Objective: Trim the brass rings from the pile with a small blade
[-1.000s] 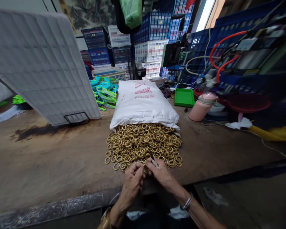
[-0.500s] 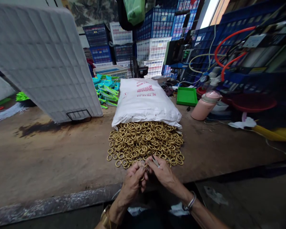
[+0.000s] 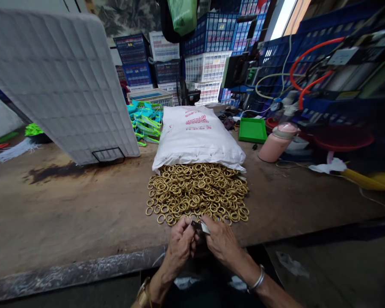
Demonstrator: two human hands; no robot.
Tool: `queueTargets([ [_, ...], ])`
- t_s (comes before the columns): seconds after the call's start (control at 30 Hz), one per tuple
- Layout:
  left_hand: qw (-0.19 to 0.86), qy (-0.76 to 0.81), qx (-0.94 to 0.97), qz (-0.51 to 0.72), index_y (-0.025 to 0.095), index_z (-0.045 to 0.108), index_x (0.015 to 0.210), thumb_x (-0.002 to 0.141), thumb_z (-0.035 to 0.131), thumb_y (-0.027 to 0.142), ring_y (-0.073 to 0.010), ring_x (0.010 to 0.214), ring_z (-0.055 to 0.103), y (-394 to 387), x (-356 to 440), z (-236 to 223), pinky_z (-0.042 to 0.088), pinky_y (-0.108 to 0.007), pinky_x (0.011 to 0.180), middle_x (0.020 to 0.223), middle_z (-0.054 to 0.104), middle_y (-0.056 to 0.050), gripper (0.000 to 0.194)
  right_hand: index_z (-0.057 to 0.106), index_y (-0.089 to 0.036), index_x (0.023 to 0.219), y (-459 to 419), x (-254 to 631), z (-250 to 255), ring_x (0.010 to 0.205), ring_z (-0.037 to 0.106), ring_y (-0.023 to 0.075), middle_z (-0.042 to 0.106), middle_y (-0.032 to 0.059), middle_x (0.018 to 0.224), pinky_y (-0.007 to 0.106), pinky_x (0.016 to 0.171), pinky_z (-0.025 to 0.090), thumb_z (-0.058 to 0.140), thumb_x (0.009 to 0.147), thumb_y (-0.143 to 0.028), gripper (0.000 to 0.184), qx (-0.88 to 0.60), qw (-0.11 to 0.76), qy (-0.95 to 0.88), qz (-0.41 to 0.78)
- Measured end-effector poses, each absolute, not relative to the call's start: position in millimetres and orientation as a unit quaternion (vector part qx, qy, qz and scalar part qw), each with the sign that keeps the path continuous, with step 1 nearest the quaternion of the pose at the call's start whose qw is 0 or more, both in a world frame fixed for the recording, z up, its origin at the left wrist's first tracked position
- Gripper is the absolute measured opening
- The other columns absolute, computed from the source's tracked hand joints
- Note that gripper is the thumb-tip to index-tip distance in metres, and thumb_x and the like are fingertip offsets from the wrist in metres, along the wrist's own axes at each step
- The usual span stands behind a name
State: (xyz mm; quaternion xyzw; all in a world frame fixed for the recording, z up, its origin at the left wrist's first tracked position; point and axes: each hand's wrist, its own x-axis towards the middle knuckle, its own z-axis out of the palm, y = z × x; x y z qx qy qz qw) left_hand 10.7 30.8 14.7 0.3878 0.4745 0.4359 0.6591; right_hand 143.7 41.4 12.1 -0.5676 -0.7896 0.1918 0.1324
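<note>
Your right hand (image 3: 223, 242), at lower centre, grips one small pale-bodied tool (image 3: 205, 228); your left hand (image 3: 179, 244) curls at its dark tip, and whether it closes on a ring cannot be told. Gold-coloured rings (image 3: 197, 192), too many to count, heap mid-frame against one white sack (image 3: 197, 143). Each looks light, stiff, rather slippery and hardly fragile: best pinched by its rim. Beyond, upper right of the heap, count one green tray (image 3: 252, 130), one pink bottle (image 3: 276, 145).
</note>
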Motion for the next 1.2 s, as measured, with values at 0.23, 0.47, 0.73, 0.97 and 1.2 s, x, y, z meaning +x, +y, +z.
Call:
queueTargets([
  [0.23, 0.714, 0.420, 0.339, 0.446, 0.018, 0.043, 0.072, 0.073, 0.055, 0.047, -0.0021, 0.031, 0.033, 17.1, 5.5, 27.6, 0.026, -0.013, 0.029, 0.050, 0.048, 0.007, 0.032, 0.050, -0.019, 0.083, 55.5, 166.3, 7.1, 0.054, 0.050, 0.0133, 0.058, 0.0017, 0.061, 0.026, 0.051, 0.019, 0.037, 0.072, -0.008, 0.020, -0.648, 0.105, -0.743, 0.128],
  [0.47, 0.725, 0.395, 0.255, 0.504, 0.015, 0.047, 0.069, 0.072, 0.058, 0.043, -0.0050, 0.043, 0.042, 23.6, -6.4, 31.7, 0.031, -0.014, 0.032, 0.066, 0.054, 0.000, 0.030, 0.050, -0.020, 0.086, 44.6, 170.7, -4.7, 0.064, 0.053, 0.0139, 0.059, 0.0007, 0.071, 0.023, 0.056, 0.026, 0.037, 0.069, -0.006, 0.026, -0.596, 0.176, -0.767, 0.161],
  [0.73, 0.779, 0.344, 0.180, 0.492, 0.018, 0.052, 0.091, 0.070, 0.062, 0.027, -0.0078, 0.050, 0.048, 23.6, -19.0, 23.7, 0.033, -0.015, 0.037, 0.068, 0.055, 0.000, 0.025, 0.046, -0.022, 0.104, 36.9, 144.4, -18.8, 0.074, 0.055, 0.0176, 0.062, 0.0031, 0.087, 0.026, 0.061, 0.027, 0.043, 0.074, -0.012, 0.032, -0.604, 0.093, -0.780, 0.132],
  [0.97, 0.791, 0.343, 0.129, 0.489, 0.014, 0.052, 0.069, 0.068, 0.066, 0.028, -0.0080, 0.057, 0.051, 24.0, -20.9, 11.8, 0.032, -0.013, 0.038, 0.071, 0.056, -0.002, 0.019, 0.049, -0.017, 0.102, 39.6, 142.9, -14.5, 0.074, 0.054, 0.0177, 0.061, 0.0058, 0.084, 0.026, 0.065, 0.030, 0.041, 0.068, -0.004, 0.037, -0.623, 0.094, -0.764, 0.136],
  [1.2, 0.737, 0.415, 0.232, 0.480, 0.016, 0.052, 0.088, 0.066, 0.066, 0.034, -0.0069, 0.047, 0.048, 26.8, -4.0, 8.9, 0.033, -0.013, 0.034, 0.061, 0.053, 0.003, 0.032, 0.047, -0.018, 0.068, 54.8, 150.5, 9.8, 0.058, 0.043, 0.0102, 0.049, -0.0027, 0.063, 0.020, 0.054, 0.032, 0.039, 0.080, -0.030, 0.019, -0.558, 0.298, -0.659, 0.407],
])
